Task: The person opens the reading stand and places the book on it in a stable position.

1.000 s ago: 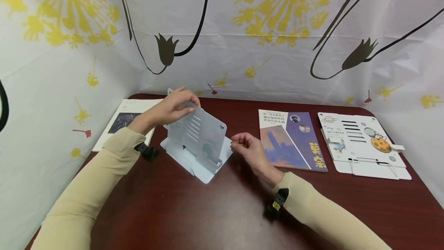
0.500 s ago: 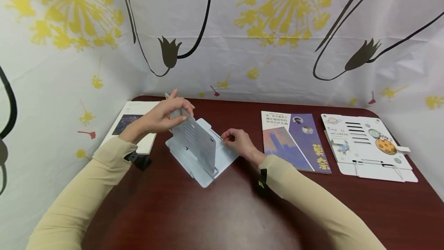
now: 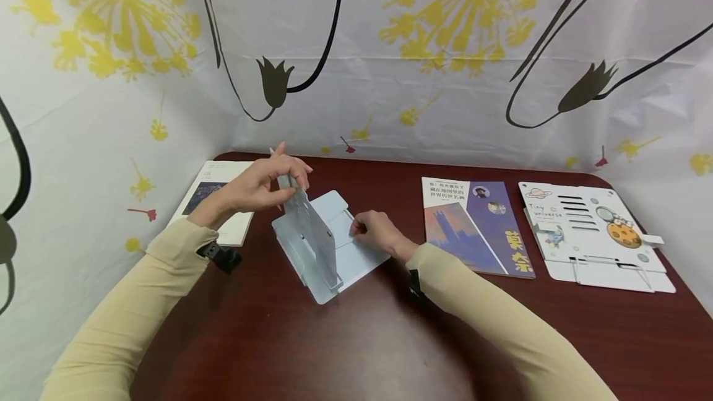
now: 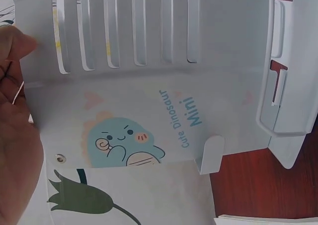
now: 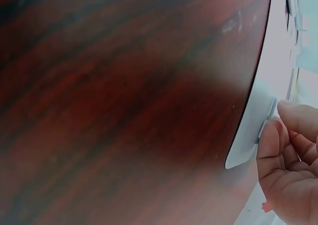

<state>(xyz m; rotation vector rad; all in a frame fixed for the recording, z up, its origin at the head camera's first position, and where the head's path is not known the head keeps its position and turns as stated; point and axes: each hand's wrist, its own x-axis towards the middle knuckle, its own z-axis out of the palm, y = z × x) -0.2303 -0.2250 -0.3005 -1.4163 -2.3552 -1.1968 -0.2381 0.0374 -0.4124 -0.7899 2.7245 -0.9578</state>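
Observation:
A pale blue-white metal book stand (image 3: pixel 351 258) stands unfolded on the table, its slotted panel (image 3: pixel 312 228) raised steeply above the flat base. My left hand (image 3: pixel 264 184) grips the panel's top edge. In the left wrist view, a blue cartoon dinosaur (image 4: pixel 119 140) decorates the panel's face, with a small page clip (image 4: pixel 212 153) at its edge. My right hand (image 3: pixel 379 232) is low behind the panel, over the base. There, in the right wrist view, thumb and index finger pinch a thin metal support bar (image 5: pixel 267 118); its far end is hidden.
At the back left lies a white book (image 3: pixel 236 228), partly behind my left hand. A purple-and-orange book (image 3: pixel 465 234) lies right of the stand. Farther right is a white folded book stand (image 3: pixel 590 221) with planet drawings. A patterned cloth (image 3: pixel 362 91) hangs behind the table.
The panel has swung more upright and turned edge-on, held by my left hand. My right hand has moved left, from the base's edge to over the base behind the panel.

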